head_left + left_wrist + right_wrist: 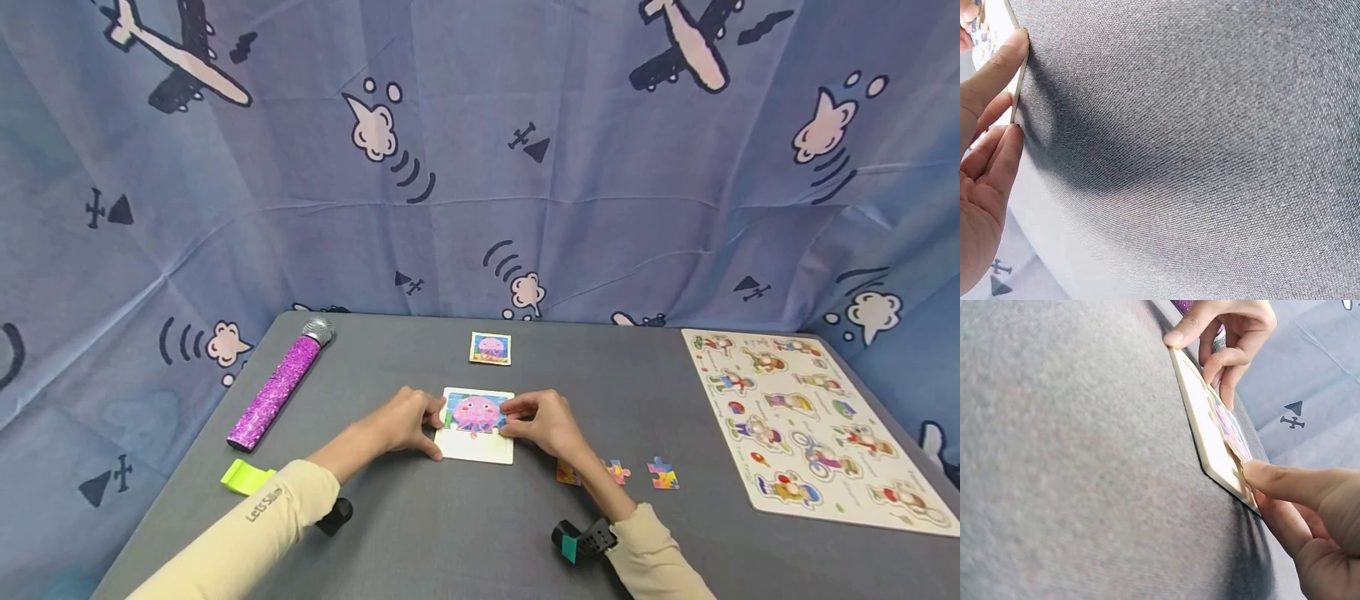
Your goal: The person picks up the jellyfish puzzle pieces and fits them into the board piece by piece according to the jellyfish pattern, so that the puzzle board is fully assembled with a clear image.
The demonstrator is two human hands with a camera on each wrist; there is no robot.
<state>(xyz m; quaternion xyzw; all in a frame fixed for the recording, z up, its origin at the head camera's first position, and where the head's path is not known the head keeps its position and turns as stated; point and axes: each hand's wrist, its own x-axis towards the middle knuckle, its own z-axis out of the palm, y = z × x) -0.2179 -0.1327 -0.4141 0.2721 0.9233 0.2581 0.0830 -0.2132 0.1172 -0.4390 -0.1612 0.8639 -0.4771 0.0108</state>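
Between my hands lies a jigsaw puzzle (474, 448) in a white-framed board. A pink jellyfish picture covers its upper part, and bare white shows along the near side. My left hand (405, 421) grips the left edge, thumb at the near corner and fingertips farther up. In the left wrist view the thumb and fingers of the left hand (988, 162) meet the board's thin edge. At the right edge, my right hand (546, 423) holds the puzzle, its thumb (1272, 478) on the picture's near corner and its fingers along the side.
A small jellyfish picture card (491, 348) lies behind the puzzle. Loose jigsaw pieces (663, 473) lie near the right forearm. A glittery purple microphone (277, 387) and a lime-green object (246, 477) are on the left. A large illustrated board (817, 425) covers the table's right side.
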